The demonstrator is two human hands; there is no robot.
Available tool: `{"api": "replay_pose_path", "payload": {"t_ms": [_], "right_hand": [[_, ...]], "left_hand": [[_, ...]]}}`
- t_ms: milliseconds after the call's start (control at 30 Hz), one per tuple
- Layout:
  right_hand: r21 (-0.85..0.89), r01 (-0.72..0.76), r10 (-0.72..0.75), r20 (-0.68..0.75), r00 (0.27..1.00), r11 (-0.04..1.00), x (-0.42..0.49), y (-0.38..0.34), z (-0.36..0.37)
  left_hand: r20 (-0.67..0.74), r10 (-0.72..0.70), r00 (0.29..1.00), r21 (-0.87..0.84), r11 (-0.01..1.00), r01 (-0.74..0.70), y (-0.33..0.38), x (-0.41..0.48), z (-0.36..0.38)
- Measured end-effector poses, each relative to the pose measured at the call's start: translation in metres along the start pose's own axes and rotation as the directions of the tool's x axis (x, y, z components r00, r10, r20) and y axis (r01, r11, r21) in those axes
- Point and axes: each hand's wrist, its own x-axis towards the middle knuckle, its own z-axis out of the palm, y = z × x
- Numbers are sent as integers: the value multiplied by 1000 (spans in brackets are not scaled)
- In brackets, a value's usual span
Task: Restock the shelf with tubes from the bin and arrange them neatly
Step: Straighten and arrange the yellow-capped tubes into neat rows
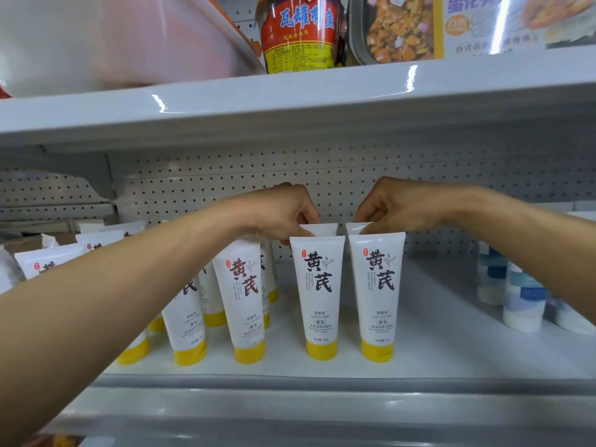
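2 hands pinch tops: left hand (280, 215) on left rear tube (322, 229), right hand (397, 205) on right rear tube (354, 227).

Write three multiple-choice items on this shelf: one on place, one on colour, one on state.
1. Where do the blue-and-white containers stand? A. left of the tubes B. right of them C. on the upper shelf
2. What colour are the tubes' caps? A. yellow B. red C. green
3. What do the left hand and right hand do? A. hang idle B. lift a jar C. pinch tube tops
Key: B, they stand at the shelf's right end; A, each tube's cap shows yellow; C, each hand pinches a rear tube's top.
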Motion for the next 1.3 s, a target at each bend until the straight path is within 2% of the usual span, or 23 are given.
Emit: {"api": "replay_pose_path", "payload": {"t_ms": [400,500,600,667,933,1133,1300], "right_hand": [[-23,-10,10,22,1000,1000,-2,-1,-2],[-28,29,-30,-48,998,999,-4,-1,-6],[40,28,-22,-144,989,999,-2,0,-11],[64,36,-26,-160,987,997,0,1,-13],[-16,59,-59,21,998,998,0,-1,-18],[-35,67,-64,85,994,997,4,-3,-12],[-65,54,-50,76,996,996,5,1,-8]], "left_hand": [[19,-11,1000,1,1000,11,0,-1,-3],[-100,-23,995,-21,1000,21,-2,-3,-13],[-237,-54,970,-36,998,46,-11,-3,-26],[-240,-89,967,-27,996,85,-17,-1,-29],[-150,-236,960,94,963,252,-26,27,-21],[-102,-215,971,207,950,232,-19,42,-13],[-114,-165,980,99,979,176,-19,39,-11]]}}
